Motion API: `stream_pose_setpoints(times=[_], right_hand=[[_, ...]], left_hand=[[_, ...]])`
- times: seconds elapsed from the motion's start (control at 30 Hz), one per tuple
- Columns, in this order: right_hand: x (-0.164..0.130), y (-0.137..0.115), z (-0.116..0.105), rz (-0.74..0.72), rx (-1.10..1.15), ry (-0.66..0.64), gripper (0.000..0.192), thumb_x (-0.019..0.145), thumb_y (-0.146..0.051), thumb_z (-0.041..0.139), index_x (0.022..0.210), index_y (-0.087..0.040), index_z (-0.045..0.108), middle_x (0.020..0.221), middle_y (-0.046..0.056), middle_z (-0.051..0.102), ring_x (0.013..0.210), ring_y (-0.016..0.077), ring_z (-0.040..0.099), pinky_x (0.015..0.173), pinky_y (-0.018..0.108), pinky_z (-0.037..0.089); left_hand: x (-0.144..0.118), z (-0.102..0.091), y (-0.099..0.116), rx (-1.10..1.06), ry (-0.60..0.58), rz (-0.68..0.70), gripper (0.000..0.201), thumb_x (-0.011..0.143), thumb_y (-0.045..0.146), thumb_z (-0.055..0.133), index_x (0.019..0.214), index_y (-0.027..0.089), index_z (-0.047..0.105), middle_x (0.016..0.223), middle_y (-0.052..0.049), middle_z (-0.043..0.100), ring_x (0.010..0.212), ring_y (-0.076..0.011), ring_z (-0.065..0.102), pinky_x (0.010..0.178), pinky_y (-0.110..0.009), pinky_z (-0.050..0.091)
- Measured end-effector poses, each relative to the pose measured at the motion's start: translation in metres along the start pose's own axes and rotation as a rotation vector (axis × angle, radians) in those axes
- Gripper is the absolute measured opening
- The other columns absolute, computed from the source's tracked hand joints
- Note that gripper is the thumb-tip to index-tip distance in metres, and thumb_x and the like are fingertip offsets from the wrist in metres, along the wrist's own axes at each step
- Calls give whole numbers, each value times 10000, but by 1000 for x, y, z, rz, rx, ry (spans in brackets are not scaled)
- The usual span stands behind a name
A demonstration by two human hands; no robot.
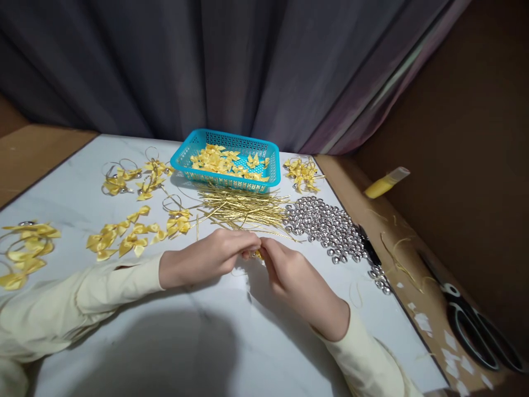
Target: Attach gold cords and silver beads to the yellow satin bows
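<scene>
My left hand (pixel 215 253) and my right hand (pixel 289 270) meet at the fingertips over the middle of the white table, both closed in a pinch. Between them a small part of a yellow ribbon bow (pixel 257 255) shows, with something silvery on it; the fingers hide most of it. Just beyond my hands lies a pile of gold wire ties (pixel 243 208). To the right of it spreads a heap of shiny silver bells or beads (pixel 324 226). Loose yellow bows (pixel 134 240) lie left of my left hand.
A blue plastic basket (pixel 184 165) with yellow bows stands at the back. Bows with wire loops (pixel 155 175) lie at left, more bows (pixel 301 173) at right. Large scissors (pixel 471 325), paper scraps (pixel 422 322) and a yellow tube (pixel 382 185) lie along the right edge. A curtain (pixel 231 66) hangs behind.
</scene>
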State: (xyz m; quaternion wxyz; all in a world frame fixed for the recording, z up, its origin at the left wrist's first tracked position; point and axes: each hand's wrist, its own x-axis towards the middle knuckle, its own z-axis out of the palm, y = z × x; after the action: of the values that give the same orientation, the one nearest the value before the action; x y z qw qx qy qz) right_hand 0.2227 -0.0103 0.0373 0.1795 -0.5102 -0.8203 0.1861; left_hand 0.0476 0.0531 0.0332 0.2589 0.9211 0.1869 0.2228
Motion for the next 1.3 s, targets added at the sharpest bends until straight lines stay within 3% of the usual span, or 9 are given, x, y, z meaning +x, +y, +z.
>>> stream_pose_setpoints(times=[0.2,0.47,0.7,0.87,1.1,1.3], right_hand=[[0,-1,-9,50,35,-5,145,904,-166,339,867,-153,479,733,40,581,589,130,527,547,250,382],[6,7,-17,-74,-64,192,174,920,-179,342,865,-155,505,818,82,553,783,184,479,686,303,379],[5,4,-9,-51,-48,63,248,944,-215,306,739,-174,439,706,33,506,647,140,436,590,262,335],[7,2,-4,-54,11,39,259,955,-243,283,732,-182,399,696,11,491,615,118,427,581,249,326],[4,4,-7,-73,17,-28,175,920,-151,292,758,-184,350,711,6,467,615,114,409,564,242,314],[4,2,-13,-62,-46,-68,202,946,-205,273,758,-182,345,719,8,468,617,111,401,571,247,312]], left_hand=[[0,-2,3,-29,-9,-31,203,816,43,326,770,163,482,687,-2,535,619,-113,491,571,-220,386],[7,-13,6,-170,-105,-243,244,923,186,302,710,173,420,609,35,468,553,-93,463,538,-203,359],[8,-17,9,-409,-169,-364,283,937,230,294,716,158,455,602,26,504,545,-89,503,540,-200,404],[9,-15,9,-551,-198,-381,277,933,237,315,710,152,455,601,29,494,537,-89,510,543,-210,424],[11,-17,8,-645,-222,-412,267,928,243,331,712,154,459,612,29,489,562,-95,513,572,-225,430],[11,-19,9,-649,-227,-405,267,920,251,342,701,156,462,621,24,486,586,-106,512,597,-239,426]])
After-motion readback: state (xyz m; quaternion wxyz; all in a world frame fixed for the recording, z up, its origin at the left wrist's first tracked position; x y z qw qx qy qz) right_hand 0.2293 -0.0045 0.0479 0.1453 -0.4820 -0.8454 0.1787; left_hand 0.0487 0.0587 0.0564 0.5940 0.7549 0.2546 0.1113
